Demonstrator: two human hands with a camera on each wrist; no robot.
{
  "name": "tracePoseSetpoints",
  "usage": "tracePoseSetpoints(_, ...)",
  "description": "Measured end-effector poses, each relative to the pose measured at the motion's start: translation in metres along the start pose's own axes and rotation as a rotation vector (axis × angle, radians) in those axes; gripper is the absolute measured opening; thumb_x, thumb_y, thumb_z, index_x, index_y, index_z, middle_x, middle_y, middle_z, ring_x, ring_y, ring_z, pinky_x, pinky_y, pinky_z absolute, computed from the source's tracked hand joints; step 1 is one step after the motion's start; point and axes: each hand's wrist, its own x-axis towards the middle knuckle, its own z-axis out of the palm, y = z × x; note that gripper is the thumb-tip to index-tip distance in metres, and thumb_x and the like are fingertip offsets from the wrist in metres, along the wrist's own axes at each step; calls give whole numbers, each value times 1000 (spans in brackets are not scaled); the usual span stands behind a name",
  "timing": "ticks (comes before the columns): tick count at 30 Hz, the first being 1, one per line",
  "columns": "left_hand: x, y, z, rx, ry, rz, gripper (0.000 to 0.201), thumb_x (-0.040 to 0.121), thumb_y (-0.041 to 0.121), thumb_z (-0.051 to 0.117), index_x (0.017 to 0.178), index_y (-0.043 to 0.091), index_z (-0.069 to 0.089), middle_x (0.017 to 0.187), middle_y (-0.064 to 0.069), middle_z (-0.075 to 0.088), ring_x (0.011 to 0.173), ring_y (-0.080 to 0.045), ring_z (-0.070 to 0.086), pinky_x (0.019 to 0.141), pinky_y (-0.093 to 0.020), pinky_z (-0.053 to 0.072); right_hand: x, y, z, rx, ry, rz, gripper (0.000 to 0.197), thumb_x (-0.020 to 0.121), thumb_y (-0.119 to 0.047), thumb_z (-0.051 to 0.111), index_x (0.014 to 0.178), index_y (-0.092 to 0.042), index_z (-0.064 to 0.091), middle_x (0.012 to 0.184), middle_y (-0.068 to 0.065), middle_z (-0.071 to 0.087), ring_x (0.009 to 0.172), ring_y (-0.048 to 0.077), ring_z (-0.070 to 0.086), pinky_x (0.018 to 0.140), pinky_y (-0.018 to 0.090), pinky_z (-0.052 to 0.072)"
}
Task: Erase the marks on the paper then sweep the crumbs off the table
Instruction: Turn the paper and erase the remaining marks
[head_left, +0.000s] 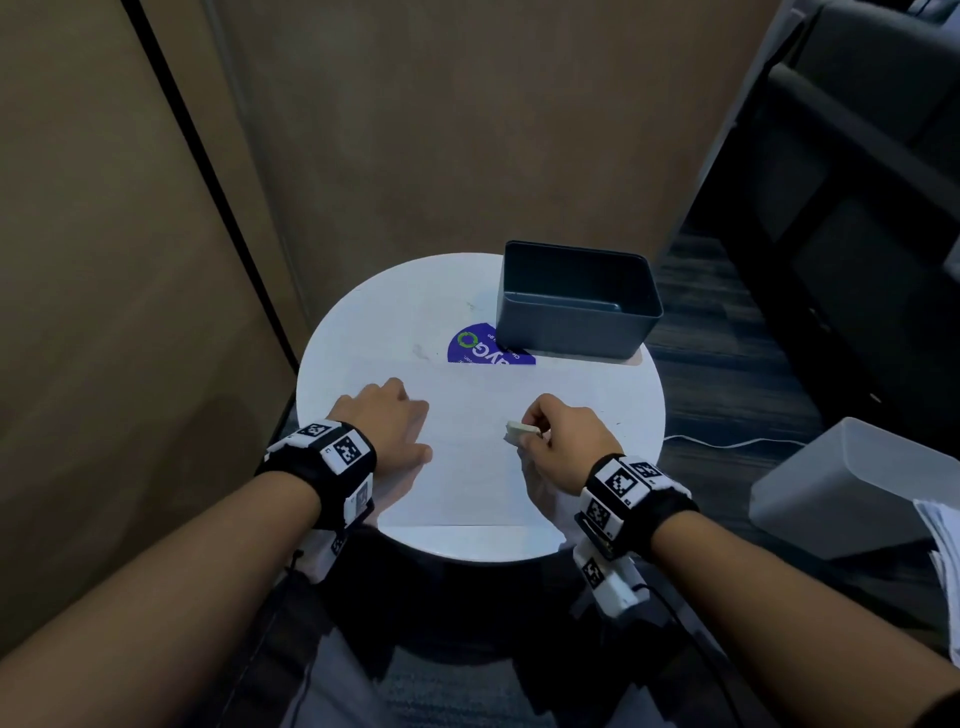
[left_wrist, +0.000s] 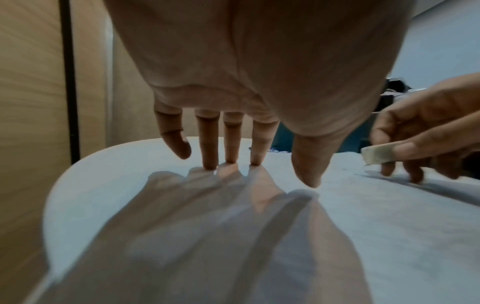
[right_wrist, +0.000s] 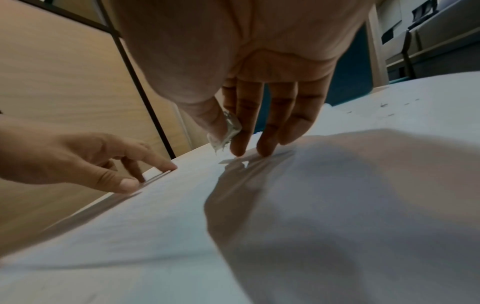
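Note:
A white sheet of paper lies across the near half of the round white table. My left hand rests on the sheet's left part, fingertips pressing down with straight fingers. My right hand pinches a small white eraser between thumb and forefinger just above the paper's right part; its other fingers touch the sheet. The eraser looks worn and grey-smudged in the right wrist view, and shows as eraser at the right of the left wrist view. Small dark crumbs lie on the paper further right.
A dark grey open bin stands at the table's far right, partly over a blue round sticker. A brown panel wall stands behind and left. A pale box sits on the floor to the right, beside a white cable.

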Motion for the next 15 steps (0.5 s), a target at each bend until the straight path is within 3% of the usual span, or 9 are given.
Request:
tracePoseSetpoints(3, -6, 12, 0, 7, -39, 62, 33, 86, 53, 57, 109, 29, 59, 116, -1, 47, 104, -25, 54, 81, -36, 42, 4, -5, 1, -10, 35, -3, 8, 90, -26, 58, 98, -24, 57, 102, -3, 57, 95, 20, 58, 79, 34, 49)
tracePoseSetpoints(5, -7, 14, 0, -14, -7, 97, 25, 83, 49, 62, 99, 30, 62, 112, 2, 50, 107, -23, 53, 81, -34, 39, 7, -8, 4, 9, 46, 34, 8, 91, -25, 57, 99, -23, 56, 101, -3, 58, 93, 20, 57, 76, 32, 47)
tracePoseSetpoints(7, -5, 14, 2, -8, 16, 118, 48, 78, 53, 69, 120, 35, 59, 134, 5, 44, 124, -22, 45, 93, -38, 40, 7, -8, 9, 19, 35, 61, 8, 92, -27, 57, 99, -22, 55, 99, -2, 61, 89, 19, 58, 71, 30, 46)
tracePoseSetpoints(9, -4, 15, 5, 50, -1, 140, 82, 73, 61, 73, 142, 36, 38, 155, 6, 24, 136, -25, 33, 103, -45, 37, 5, -6, 15, 11, 35, 50, 12, 94, -35, 56, 96, -24, 54, 95, -2, 63, 86, 20, 59, 69, 31, 47)
tracePoseSetpoints(11, -4, 18, 6, 97, -46, 129, 95, 73, 65, 72, 149, 35, 23, 158, 5, 16, 139, -28, 29, 104, -49, 38, 3, -5, 16, -25, 38, 19, 18, 95, -41, 55, 96, -23, 54, 93, -2, 63, 85, 21, 60, 70, 33, 51)
tracePoseSetpoints(15, 0, 26, 3, 188, -77, 123, 100, 74, 68, 69, 151, 32, 17, 153, -1, 21, 134, -29, 30, 95, -48, 43, 7, -9, 15, -96, 88, 7, 18, 96, -33, 54, 98, -16, 55, 97, 7, 61, 89, 27, 58, 69, 33, 46)
